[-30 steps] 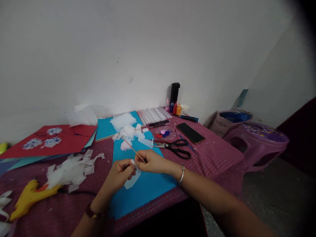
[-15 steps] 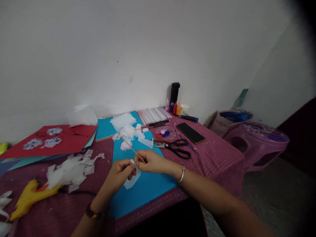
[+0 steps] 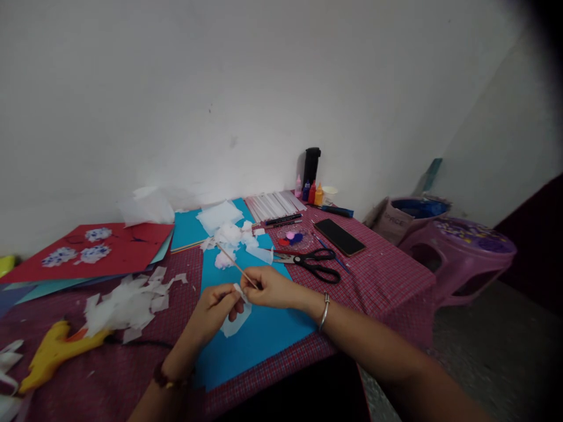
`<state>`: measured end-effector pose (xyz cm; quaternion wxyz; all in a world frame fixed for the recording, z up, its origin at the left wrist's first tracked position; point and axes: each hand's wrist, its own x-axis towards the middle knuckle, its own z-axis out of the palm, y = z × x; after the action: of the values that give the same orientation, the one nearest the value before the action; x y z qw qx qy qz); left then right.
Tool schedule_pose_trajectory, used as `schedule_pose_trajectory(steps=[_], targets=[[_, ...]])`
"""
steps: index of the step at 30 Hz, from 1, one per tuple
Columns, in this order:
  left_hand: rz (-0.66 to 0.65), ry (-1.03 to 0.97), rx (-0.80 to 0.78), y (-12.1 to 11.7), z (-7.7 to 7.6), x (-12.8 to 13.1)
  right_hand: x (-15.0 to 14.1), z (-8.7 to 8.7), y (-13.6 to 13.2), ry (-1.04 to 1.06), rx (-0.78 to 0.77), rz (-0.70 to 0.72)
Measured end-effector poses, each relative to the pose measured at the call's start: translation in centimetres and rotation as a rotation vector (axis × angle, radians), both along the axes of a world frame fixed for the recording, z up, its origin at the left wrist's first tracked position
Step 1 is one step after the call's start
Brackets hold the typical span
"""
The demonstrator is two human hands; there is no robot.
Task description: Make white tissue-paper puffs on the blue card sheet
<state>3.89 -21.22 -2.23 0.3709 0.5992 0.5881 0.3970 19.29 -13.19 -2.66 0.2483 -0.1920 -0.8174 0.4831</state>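
Note:
My right hand (image 3: 268, 287) is closed round a thin wooden stick (image 3: 233, 262), which slants up and left from the fingers. My left hand (image 3: 220, 308) pinches a piece of white tissue paper (image 3: 237, 321) that meets the stick's lower end between the two hands. Both hands are over a blue sheet (image 3: 268, 340). Beyond the stick lie crumpled white tissue pieces (image 3: 229, 234) and a pale pink tuft (image 3: 224, 259). Black-handled scissors (image 3: 310, 261) lie open-bladed to the right of them.
A yellow glue gun (image 3: 53, 354) and tissue scraps (image 3: 127, 308) lie left; behind them is red paper (image 3: 127, 252) with white-and-blue flowers. A phone (image 3: 339, 237), paint bottles (image 3: 312, 192) and white strips (image 3: 275, 205) are at the back right. A pink stool (image 3: 457, 258) stands beside the table.
The tissue at my left fingertips shows slightly more between the fingers. Both hands keep nearly the same place, and the stick has barely moved.

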Motion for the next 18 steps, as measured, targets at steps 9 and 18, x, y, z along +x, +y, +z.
schedule_pose_trajectory(steps=[9, 18], targets=[[0.076, 0.047, 0.018, -0.18, 0.21, 0.12, -0.22, -0.13, 0.03, 0.058, -0.088, -0.053], [0.156, 0.142, 0.071, -0.24, 0.29, 0.5, 0.34, 0.42, 0.33, 0.253, -0.146, -0.138]])
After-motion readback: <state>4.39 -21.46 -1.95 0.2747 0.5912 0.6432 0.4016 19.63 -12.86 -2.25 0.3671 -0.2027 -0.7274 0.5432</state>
